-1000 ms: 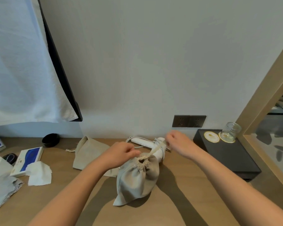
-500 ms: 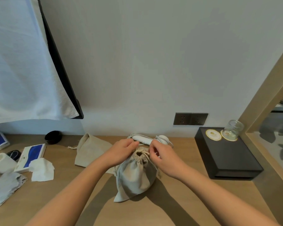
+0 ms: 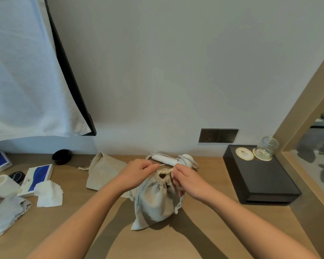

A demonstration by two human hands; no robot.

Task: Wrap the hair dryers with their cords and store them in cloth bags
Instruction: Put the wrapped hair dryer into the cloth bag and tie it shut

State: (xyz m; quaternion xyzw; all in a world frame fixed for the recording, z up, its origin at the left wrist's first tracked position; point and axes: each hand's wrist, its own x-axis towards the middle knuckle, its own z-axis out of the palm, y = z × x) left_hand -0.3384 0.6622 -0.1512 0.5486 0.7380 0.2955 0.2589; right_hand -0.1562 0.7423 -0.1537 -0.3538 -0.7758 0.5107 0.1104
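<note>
— Item one: what do we have in hand?
— Filled cloth bag, standing on the counter directly under both hands. Our left hand has its fingers curled and pinches the left side of the gathered neck. Our right hand pinches the right side in the same way. Neither hand is slack.
— Why held so?
— We judge it a cinching grip, with one hand on each side of the mouth. The mouth is puckered almost closed, with a small dark opening left. The drawstring end hangs below the right hand. The cloth hides whatever is inside, presumably a dryer.
— Item two?
— Second hair dryer, white, lying just beyond our fingertips. Its cord is looped about it, but we cannot tell whether it is properly wrapped.
— Item three?
— Empty cloth bag, lying flat just left of the left hand, its near corner running under that forearm.
— Sundries?
— Well left of the left hand: tissue, blue-and-white box, paper roll, grey cloth, black bowl. Right of the right hand: black box, with a glass jar standing on it.
— Obstructions?
— By our reckoning, only the filled bag itself. It stands between us and the second dryer and wants setting aside first.
</note>
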